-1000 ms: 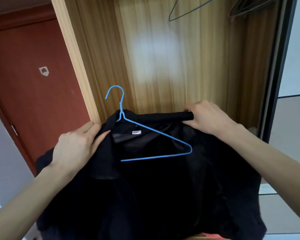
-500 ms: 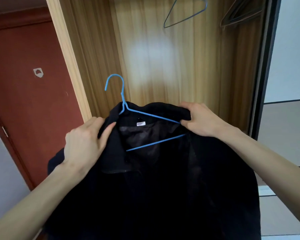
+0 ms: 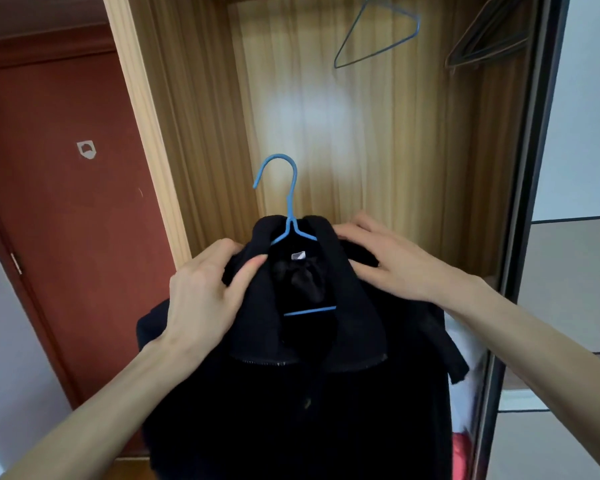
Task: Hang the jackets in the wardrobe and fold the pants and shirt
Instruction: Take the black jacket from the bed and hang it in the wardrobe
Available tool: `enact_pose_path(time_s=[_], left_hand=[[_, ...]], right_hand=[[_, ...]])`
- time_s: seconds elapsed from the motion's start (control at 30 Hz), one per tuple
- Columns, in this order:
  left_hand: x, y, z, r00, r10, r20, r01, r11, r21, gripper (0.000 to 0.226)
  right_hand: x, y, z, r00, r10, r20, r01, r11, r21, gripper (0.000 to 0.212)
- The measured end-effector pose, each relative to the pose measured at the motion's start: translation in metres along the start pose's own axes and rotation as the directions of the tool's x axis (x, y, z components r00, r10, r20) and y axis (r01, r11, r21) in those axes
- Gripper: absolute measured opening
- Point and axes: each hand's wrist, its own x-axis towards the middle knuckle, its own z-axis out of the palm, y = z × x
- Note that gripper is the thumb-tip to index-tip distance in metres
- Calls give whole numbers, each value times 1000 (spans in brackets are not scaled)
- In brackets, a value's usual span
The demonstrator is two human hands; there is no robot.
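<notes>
Nearest, the black jacket (image 3: 291, 393) hangs in front of the person, draped over a blue hanger (image 3: 289, 216) whose hook stands clear above the collar. It looks thick, soft and fairly heavy, so it will likely sag and slide off thin wire unless both shoulders sit evenly. The left hand (image 3: 205, 299) grips the left shoulder of the jacket, fingers curled into the cloth and thumb pressed by the collar. The right hand (image 3: 388, 261) rests on the right shoulder, fingers fairly straight, pressing the fabric down. The best hold for lifting is probably the hook's neck. Beyond, the open wardrobe (image 3: 146, 133) shows a spare hanger (image 3: 378, 46) near its top edge.
</notes>
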Motion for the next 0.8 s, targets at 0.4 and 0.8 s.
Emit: enact_pose_path(time_s=[0.4, 0.8], left_hand=[[2, -62, -19, 907, 261, 331, -333, 926, 180, 45], [37, 1, 25, 902, 126, 413, -97, 991, -91, 37]], right_hand=[[-9, 15, -1, 960, 156, -233, -81, 950, 303, 35], [-12, 8, 4, 957, 91, -274, -42, 983, 181, 29]])
